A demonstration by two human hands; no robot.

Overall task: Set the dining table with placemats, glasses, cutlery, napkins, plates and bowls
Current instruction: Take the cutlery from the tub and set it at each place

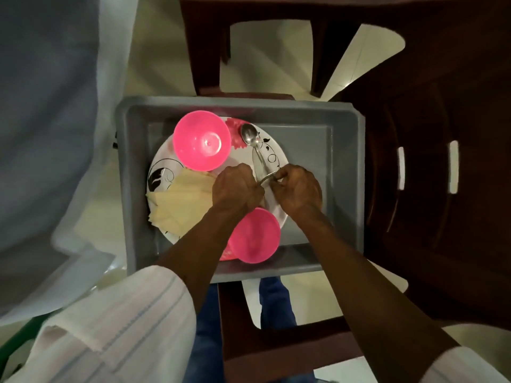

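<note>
A grey plastic tub holds a white plate with black swirl patterns. On the plate lie two pink bowls, one at the far left and one at the near edge, a stack of pale yellow napkins and a metal spoon. A red patterned item shows beside the far bowl. My left hand and my right hand meet over the plate, both closed on the handles of thin metal cutlery. Which pieces each hand holds is hidden by the fingers.
The tub rests on a dark brown plastic chair. Another dark brown chair stands to the right and one stands beyond the tub. A table edge draped in pale cloth runs along the left. Light floor tiles show between the chairs.
</note>
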